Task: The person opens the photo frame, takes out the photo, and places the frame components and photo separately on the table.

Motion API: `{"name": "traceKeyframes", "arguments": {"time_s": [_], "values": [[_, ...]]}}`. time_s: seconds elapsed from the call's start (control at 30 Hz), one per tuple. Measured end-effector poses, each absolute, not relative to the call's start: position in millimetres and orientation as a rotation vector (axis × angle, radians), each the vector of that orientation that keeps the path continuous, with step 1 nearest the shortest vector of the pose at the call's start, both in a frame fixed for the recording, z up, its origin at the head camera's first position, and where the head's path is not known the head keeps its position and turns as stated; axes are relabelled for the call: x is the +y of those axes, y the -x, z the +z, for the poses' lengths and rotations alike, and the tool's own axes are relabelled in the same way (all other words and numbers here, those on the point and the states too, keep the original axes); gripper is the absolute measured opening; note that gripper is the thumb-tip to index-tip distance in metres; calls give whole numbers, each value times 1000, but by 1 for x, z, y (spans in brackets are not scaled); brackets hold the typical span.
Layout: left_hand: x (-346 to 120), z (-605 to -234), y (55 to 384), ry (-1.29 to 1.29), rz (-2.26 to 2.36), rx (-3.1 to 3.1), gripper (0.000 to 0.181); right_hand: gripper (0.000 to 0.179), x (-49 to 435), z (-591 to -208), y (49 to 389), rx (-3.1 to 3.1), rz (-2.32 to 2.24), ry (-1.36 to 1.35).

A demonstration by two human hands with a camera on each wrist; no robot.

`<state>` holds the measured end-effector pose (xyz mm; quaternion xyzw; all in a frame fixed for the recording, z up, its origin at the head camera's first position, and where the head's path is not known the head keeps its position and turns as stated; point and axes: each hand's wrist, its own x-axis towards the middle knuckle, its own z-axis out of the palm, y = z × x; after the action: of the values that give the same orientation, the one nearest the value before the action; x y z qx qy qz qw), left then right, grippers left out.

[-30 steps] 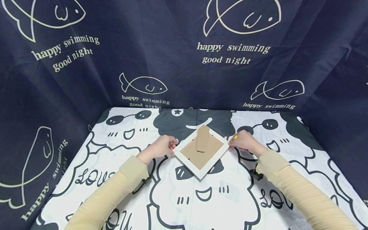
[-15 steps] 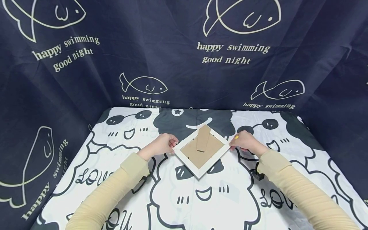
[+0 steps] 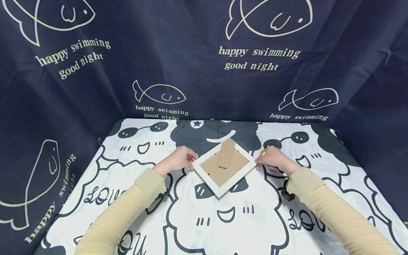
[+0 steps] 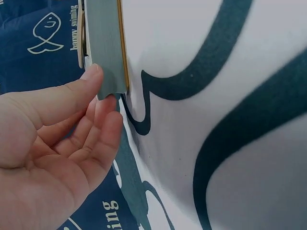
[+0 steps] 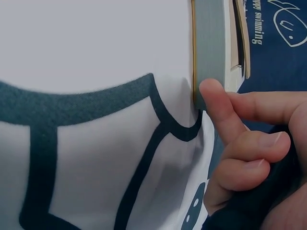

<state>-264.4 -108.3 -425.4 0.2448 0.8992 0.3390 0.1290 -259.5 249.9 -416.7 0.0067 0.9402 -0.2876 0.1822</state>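
Note:
A white picture frame (image 3: pixel 223 174) lies back side up in the head view, turned so one corner points towards the person. Its brown backing carries a folded stand (image 3: pixel 226 153). My left hand (image 3: pixel 181 158) pinches the left corner. In the left wrist view the thumb (image 4: pixel 91 79) lies on the frame's edge (image 4: pixel 108 43), fingers curled below the corner. My right hand (image 3: pixel 271 157) holds the opposite corner, a small yellow patch showing on it. The right wrist view shows one fingertip (image 5: pixel 211 88) against the frame's side (image 5: pixel 209 43), the other fingers curled in.
A white cloth with black cartoon sheep (image 3: pixel 223 226) covers the table. Dark blue curtains (image 3: pixel 204 46) with fish drawings rise behind it and at both sides. A black wrist device (image 3: pixel 288 194) shows below the right sleeve.
The frame has turned slightly clockwise: its near corner has shifted left and its far corner right. The left hand has moved a little away from the person, and both hands keep their corners.

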Motion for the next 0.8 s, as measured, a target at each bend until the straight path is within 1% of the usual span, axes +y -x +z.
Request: {"name": "traceKeyframes", "arguments": {"time_s": [0.33, 0.5, 0.67, 0.8], "values": [[-109, -426, 265, -736, 986, 2625, 32, 16, 252, -419, 256, 2635, -871, 21], [-109, -428, 265, -704, 1005, 2619, 33, 17, 253, -422, 256, 2631, -883, 23], [-111, -431, 264, -660, 1008, 2603, 32, 22, 257, -417, 253, 2617, -893, 70], [-112, -433, 264, -617, 1043, 2588, 34, 30, 266, -398, 252, 2586, -962, 133]]}}
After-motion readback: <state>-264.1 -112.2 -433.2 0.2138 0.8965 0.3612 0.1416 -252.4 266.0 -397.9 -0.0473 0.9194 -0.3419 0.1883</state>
